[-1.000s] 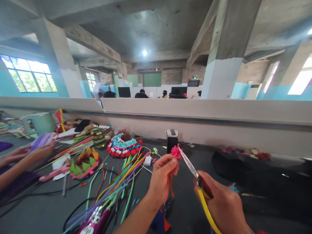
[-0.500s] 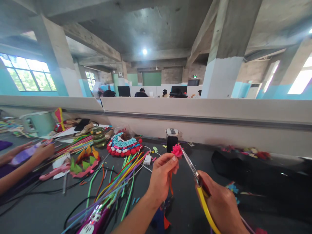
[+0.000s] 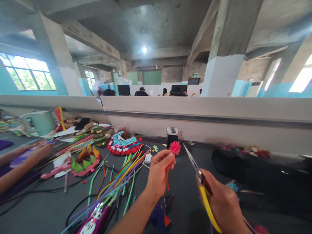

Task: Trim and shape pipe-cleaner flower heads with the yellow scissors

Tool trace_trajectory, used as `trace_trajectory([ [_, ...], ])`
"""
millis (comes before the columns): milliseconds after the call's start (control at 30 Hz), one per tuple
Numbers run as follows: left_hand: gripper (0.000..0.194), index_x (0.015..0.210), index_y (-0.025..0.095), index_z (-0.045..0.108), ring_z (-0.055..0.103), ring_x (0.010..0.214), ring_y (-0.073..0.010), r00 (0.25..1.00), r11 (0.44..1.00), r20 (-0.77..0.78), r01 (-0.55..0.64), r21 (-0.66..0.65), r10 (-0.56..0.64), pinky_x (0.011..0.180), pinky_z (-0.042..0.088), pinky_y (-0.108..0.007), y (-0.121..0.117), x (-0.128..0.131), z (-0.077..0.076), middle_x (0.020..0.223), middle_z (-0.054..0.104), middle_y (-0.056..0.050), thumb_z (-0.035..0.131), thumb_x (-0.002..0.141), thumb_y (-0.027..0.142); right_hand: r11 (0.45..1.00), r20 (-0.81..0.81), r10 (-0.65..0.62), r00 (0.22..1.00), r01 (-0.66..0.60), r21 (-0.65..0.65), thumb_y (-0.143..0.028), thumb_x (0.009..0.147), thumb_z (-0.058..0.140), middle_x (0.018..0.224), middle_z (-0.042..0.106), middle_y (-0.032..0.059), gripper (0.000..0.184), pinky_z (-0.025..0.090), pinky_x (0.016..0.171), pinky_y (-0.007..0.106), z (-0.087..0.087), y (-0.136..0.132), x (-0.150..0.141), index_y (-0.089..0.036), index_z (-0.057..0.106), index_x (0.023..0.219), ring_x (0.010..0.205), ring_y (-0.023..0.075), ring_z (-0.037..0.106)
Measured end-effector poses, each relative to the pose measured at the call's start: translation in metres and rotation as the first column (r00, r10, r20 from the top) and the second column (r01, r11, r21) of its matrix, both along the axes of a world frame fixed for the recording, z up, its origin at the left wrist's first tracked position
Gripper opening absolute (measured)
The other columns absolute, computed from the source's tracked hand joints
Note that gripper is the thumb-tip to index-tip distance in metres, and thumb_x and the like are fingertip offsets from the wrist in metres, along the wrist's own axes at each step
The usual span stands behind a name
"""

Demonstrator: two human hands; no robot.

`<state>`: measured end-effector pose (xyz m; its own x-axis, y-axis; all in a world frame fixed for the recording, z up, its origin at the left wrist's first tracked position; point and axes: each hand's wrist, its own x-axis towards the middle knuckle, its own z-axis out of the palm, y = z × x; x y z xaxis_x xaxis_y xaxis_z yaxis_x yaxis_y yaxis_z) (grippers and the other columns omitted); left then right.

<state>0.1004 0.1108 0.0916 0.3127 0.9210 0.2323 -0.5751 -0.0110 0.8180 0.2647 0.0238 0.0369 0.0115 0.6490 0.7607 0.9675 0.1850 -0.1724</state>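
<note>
My left hand (image 3: pixel 159 174) is closed in a pinch on a small pink craft flower (image 3: pixel 175 147) with an orange stem hanging below my fingers. My right hand (image 3: pixel 220 201) grips yellow-handled scissors (image 3: pixel 195 165); their blades point up and left, a little to the right of the flower and apart from it. Both hands hover over the dark table (image 3: pixel 44 211).
A bundle of coloured pipe cleaners (image 3: pixel 117 185) lies left of my hands. A red, white and blue pom-pom piece (image 3: pixel 123 146) sits farther back. A phone (image 3: pixel 172 139) stands by the grey partition (image 3: pixel 195 120). Another person's hands (image 3: pixel 36 152) work at the left. A black bag (image 3: pixel 243 165) lies at right.
The scissor blades, which touched the flower, have drawn away to the right. My left hand moved the flower slightly left. The other person's hands lowered the purple piece.
</note>
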Motion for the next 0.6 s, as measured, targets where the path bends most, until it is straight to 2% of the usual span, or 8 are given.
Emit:
trace_trajectory([
  [100,0.01,0.074,0.014,0.068,0.042,0.054,-0.0077,0.999,1.0,0.033,0.008,0.003,-0.008,0.055,0.028,-0.023,0.0009,-0.0012,0.0005,0.061,0.055,0.001,0.07,0.077,0.023,0.995,0.011,-0.069,0.998,0.068,0.071,-0.019,0.087,0.039,0.053,0.063,-0.0033,0.027,0.039,0.04,0.018,0.0041,-0.0004,0.0001,-0.018,0.063,0.097,0.039,0.0122,0.061],
  [233,0.012,0.08,0.014,0.069,0.043,0.055,-0.0083,0.997,0.999,0.052,0.052,0.008,-0.052,0.055,0.028,-0.023,0.0007,-0.0005,-0.0008,0.061,0.054,0.0,0.065,0.083,0.025,0.994,-0.055,-0.108,0.993,0.109,0.0,-0.028,0.092,0.042,0.055,0.061,-0.0049,0.023,0.037,0.043,0.019,0.0035,-0.0005,0.0004,-0.021,0.063,0.095,0.039,0.0102,0.056],
  [367,0.013,0.08,0.014,0.068,0.042,0.055,-0.0084,0.996,0.997,0.057,0.07,0.018,-0.071,0.056,0.028,-0.024,-0.0005,0.0004,-0.0022,0.06,0.053,0.0,0.063,0.084,0.025,0.992,-0.031,-0.123,0.992,0.123,-0.009,-0.034,0.092,0.045,0.051,0.056,-0.0063,0.023,0.035,0.044,0.02,0.0022,-0.0011,-0.0019,-0.023,0.065,0.093,0.037,0.0095,0.051],
  [467,0.013,0.08,0.013,0.068,0.042,0.055,-0.0085,0.996,0.997,0.059,0.073,0.022,-0.074,0.056,0.028,-0.024,-0.0018,0.0009,-0.0024,0.059,0.052,0.001,0.062,0.084,0.025,0.993,0.01,-0.118,0.993,0.118,0.008,-0.034,0.091,0.045,0.049,0.056,-0.007,0.023,0.033,0.041,0.02,0.0041,-0.0015,-0.0029,-0.024,0.065,0.093,0.036,0.0104,0.053],
  [600,0.013,0.08,0.013,0.068,0.042,0.055,-0.0085,0.996,0.997,0.053,0.076,0.028,-0.078,0.056,0.028,-0.024,-0.0023,0.0019,-0.0024,0.059,0.053,0.001,0.063,0.084,0.025,0.996,0.034,-0.088,0.996,0.088,-0.007,-0.034,0.091,0.045,0.051,0.061,-0.0058,0.023,0.035,0.041,0.02,0.0063,-0.0013,-0.0019,-0.024,0.065,0.096,0.04,0.0123,0.06],
])
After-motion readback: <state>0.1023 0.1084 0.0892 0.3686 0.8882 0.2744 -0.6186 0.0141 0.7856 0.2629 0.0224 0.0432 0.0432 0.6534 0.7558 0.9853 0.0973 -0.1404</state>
